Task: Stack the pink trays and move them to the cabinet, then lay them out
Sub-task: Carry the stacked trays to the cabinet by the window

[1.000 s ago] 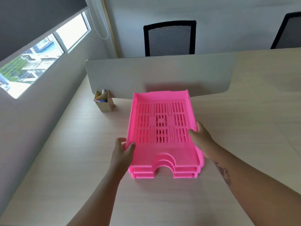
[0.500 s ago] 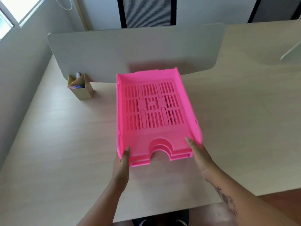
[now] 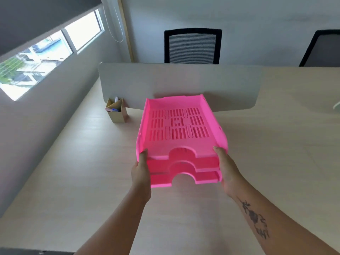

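1. Gripping a stack of three nested pink slotted plastic trays [image 3: 181, 129] at its near corners: left hand [image 3: 140, 173] and right hand [image 3: 227, 169], fingers closed on the side walls.
2. Held tilted, near end with arched cutouts toward the camera, apparently raised off the pale wood-grain bench [image 3: 73, 177].
3. Standing beyond: grey divider panel [image 3: 180, 80], cardboard pen holder [image 3: 116, 112] just left.
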Available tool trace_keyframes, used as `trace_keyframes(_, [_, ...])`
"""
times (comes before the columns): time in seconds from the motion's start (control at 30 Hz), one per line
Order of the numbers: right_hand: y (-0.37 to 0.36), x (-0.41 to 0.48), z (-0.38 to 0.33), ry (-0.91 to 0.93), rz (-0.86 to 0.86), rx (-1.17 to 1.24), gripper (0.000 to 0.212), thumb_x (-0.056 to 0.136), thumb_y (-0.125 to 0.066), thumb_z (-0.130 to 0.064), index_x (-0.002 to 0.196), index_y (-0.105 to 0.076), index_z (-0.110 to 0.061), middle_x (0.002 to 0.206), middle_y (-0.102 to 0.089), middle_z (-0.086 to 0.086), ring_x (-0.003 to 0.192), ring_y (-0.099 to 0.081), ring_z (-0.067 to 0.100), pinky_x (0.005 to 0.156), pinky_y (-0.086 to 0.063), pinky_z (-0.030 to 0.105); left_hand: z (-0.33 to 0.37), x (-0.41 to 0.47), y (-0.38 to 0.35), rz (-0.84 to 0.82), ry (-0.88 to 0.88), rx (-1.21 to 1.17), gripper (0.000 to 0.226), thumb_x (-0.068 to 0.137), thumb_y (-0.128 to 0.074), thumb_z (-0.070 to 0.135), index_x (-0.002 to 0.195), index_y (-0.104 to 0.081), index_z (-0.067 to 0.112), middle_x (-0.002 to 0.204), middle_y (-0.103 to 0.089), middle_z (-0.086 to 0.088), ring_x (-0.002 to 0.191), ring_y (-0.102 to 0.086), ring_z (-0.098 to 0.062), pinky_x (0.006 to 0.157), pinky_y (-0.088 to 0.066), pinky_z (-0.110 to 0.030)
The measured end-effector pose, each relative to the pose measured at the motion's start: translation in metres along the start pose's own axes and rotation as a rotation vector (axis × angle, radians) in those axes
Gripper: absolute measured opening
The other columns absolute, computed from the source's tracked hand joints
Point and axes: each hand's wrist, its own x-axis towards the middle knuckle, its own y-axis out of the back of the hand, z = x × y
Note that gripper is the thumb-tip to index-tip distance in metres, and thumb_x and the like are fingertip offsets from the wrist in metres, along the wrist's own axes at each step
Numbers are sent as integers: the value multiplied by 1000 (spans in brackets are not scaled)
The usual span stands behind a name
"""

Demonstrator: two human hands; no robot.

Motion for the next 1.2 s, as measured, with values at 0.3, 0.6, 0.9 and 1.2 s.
trace_keyframes(0.3, [-15,-10,-26,81,-370,-74,56,74,-56,-70,118,-66,-37,108,-76,6,96,-74,28,89,-57,52,13,-89,17,356,-141,-151,56,75,-52,68,103,-67,22,103,-74,-13,93,-71,-35,88,-55,-54])
trace_keyframes(0.6, [-112,-117,3,39,-842,-154,68,72,-56,-75,127,-62,-36,114,-75,7,100,-74,32,87,-58,54,18,-237,126,856,-274,-293,35,82,-55,59,86,-67,26,96,-74,-10,87,-70,-30,85,-56,-46])
trace_keyframes(0.9, [-197,-314,86,42,-1365,-238,52,80,-56,-68,125,-58,-43,120,-72,6,111,-68,32,93,-51,63,-50,-438,246,1262,-446,-461,50,70,-61,63,98,-74,25,103,-75,-16,93,-71,-37,87,-54,-59])
trace_keyframes(1.2, [-214,-523,218,61,-1793,-351,65,71,-60,-75,129,-57,-47,124,-70,-10,114,-67,12,86,-58,36,-181,-623,335,1603,-537,-601,51,82,-53,58,115,-69,22,103,-76,-15,89,-74,-35,77,-59,-55])
